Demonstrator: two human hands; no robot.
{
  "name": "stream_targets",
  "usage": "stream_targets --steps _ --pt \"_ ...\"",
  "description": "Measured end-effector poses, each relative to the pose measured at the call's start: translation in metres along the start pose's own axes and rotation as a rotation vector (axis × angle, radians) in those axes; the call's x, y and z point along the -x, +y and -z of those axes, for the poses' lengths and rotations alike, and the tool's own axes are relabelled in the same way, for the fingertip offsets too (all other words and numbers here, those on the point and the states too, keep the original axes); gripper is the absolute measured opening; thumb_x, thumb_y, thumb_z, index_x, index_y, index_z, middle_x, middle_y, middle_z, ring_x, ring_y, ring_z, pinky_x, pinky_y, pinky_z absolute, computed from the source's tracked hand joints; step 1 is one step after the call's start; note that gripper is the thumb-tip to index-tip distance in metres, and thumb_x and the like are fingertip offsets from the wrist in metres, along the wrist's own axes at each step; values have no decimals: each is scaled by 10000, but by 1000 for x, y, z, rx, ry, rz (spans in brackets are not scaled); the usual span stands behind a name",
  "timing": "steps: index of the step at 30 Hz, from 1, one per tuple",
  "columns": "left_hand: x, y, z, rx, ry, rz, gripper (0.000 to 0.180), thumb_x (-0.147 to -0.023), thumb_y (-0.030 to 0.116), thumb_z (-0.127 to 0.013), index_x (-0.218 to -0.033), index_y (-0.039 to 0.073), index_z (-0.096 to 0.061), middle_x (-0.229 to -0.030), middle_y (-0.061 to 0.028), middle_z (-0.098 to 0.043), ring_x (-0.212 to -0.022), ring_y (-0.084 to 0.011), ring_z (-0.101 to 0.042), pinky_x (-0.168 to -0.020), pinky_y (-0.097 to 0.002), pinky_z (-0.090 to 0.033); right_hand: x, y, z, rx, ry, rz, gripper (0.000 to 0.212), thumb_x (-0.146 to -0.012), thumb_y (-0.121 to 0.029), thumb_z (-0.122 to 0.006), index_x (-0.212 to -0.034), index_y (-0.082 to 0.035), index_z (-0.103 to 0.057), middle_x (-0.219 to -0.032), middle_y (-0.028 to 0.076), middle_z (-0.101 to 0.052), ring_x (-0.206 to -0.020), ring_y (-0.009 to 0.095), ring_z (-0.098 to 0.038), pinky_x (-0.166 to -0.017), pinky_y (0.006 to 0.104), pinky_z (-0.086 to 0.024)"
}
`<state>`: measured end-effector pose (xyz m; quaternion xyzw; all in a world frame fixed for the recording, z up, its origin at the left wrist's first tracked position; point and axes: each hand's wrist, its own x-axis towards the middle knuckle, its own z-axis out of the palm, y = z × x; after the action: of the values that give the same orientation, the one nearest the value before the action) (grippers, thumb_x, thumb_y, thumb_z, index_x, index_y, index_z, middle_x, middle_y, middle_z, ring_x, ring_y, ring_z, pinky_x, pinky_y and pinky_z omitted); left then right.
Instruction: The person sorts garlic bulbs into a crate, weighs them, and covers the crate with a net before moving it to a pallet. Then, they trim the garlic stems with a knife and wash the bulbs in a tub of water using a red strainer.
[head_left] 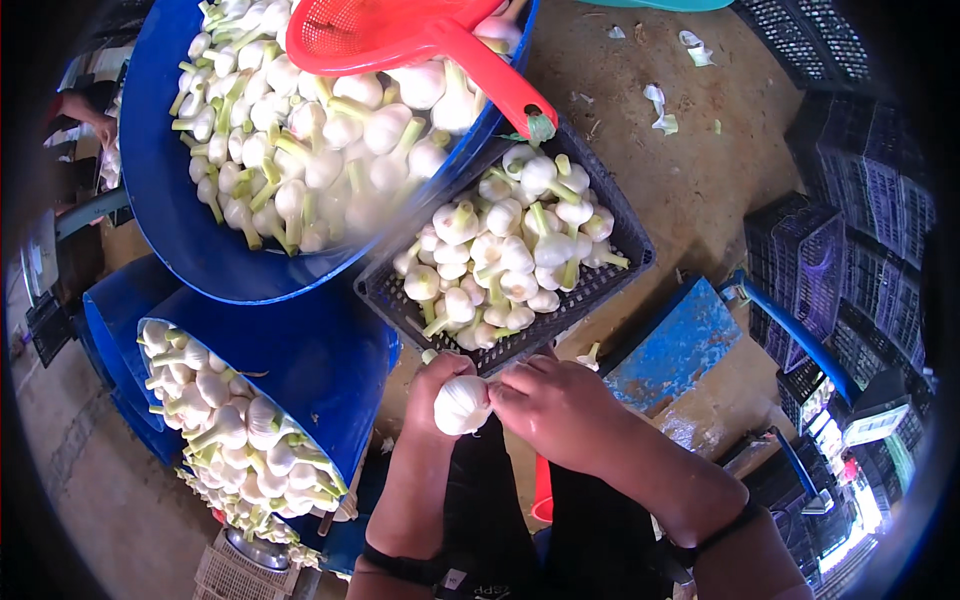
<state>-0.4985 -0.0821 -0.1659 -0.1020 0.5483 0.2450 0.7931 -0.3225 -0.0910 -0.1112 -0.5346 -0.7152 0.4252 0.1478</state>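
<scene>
A white garlic bulb (462, 408) is held in my left hand (434, 382), root end toward me, its pale stem poking up beyond my fingers. My right hand (555, 408) is closed beside it, thumb and fingertips against the bulb's right side. Anything inside the curled right fingers is hidden. Just beyond both hands sits a dark plastic crate (622, 288) heaped with garlic bulbs (505, 250) with short green stems.
A large blue tub (150, 200) holds garlic in water, with a red strainer (350, 38) across it. At left, a tilted blue barrel (340, 370) spills garlic bulbs. A worn blue platform (680, 340) and stacked dark crates (795, 270) stand right. Garlic scraps (658, 105) litter the floor.
</scene>
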Motion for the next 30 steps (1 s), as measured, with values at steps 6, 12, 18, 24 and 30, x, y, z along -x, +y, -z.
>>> stream_targets --steps 6,12,18,24,30 --pt "0 -5 18 -331 120 -160 106 -753 91 -540 -687 9 -550 -625 -105 -543 -551 -210 -560 -501 -315 -473 -1 -4 -8 11 -87 -9 101 -687 -143 -629 -690 -80 -550 -690 40 -525 -665 197 -586 -559 325 -487" --pt "-7 -9 29 -278 78 -27 82 -742 48 -515 -682 6 -554 -603 -93 -554 -542 -188 -574 -487 -321 -475 2 -10 -24 73 45 -66 175 -634 -167 -672 -603 -91 -517 -637 46 -503 -590 205 -563 -511 325 -467" --pt "-10 0 6 -516 447 -265 94 -712 7 -518 -622 33 -514 -570 -38 -501 -500 -127 -507 -454 -297 -414 5 -14 -39 -592 -47 -264 146 -635 -130 -646 -591 -73 -520 -598 55 -509 -520 244 -530 -476 333 -422" --pt "-15 3 13 67 26 -203 111 -804 121 -527 -709 65 -520 -706 -58 -543 -667 -184 -558 -605 -345 -473 16 -34 -15 -875 -188 -177 100 -715 -144 -640 -679 -64 -593 -656 68 -581 -615 224 -598 -549 328 -470" --pt "-13 7 18 335 -324 -176 286 -879 277 -478 -653 103 -499 -806 -64 -605 -876 -273 -573 -864 -485 -426 1 73 73 -1582 1152 -857 324 -940 -348 -411 -866 -60 -541 -711 36 -577 -561 105 -530 -539 269 -484"
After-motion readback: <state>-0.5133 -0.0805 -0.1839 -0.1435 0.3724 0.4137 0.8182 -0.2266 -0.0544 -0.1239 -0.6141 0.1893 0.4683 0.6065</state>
